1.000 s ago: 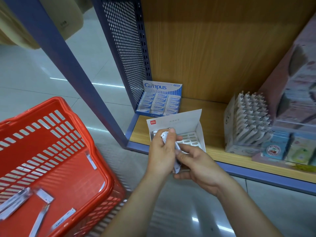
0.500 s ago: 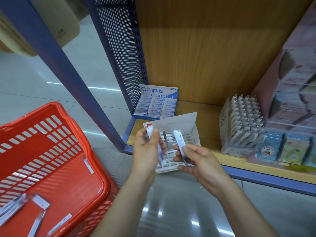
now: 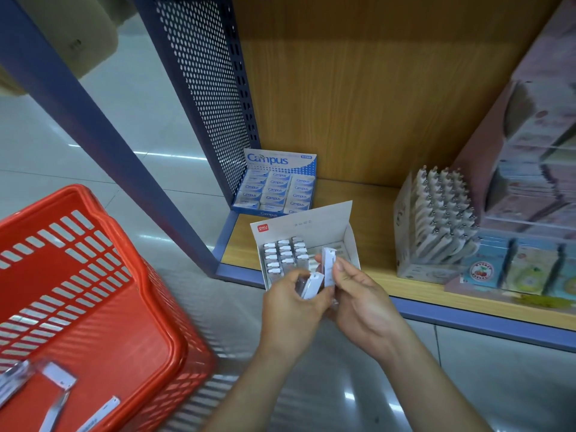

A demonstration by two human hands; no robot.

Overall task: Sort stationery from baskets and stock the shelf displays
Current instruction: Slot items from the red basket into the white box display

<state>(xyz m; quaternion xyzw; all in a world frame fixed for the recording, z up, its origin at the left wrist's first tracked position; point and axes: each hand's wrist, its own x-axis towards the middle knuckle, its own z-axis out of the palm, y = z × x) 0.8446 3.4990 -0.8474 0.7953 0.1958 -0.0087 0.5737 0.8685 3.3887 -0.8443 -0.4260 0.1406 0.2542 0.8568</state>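
A white display box [image 3: 349, 238] with an upright lid stands at the front of the wooden shelf [image 3: 367, 201], partly filled with rows of small white-capped packs. My left hand [image 3: 293, 310] grips a slim white pack [image 3: 312, 285] just in front of the box. My right hand [image 3: 361, 300] pinches a second slim pack [image 3: 328, 265], held upright over the box's front right corner. The two packs nearly touch. A red plastic basket [image 3: 137, 288] sits on the floor at the lower left, with several more slim packs [image 3: 59, 377] lying in its bottom.
A blue Campus eraser box [image 3: 277, 182] sits in the shelf's back left corner by the perforated blue side panel [image 3: 205, 88]. A box of white pens [image 3: 436, 226] and pastel packages [image 3: 530, 182] fill the right side. A blue upright post [image 3: 103, 141] stands between basket and shelf.
Both hands moved closer together and slightly right, bringing the two packs side by side; the left hand's pack is now tilted lower in front of the box.
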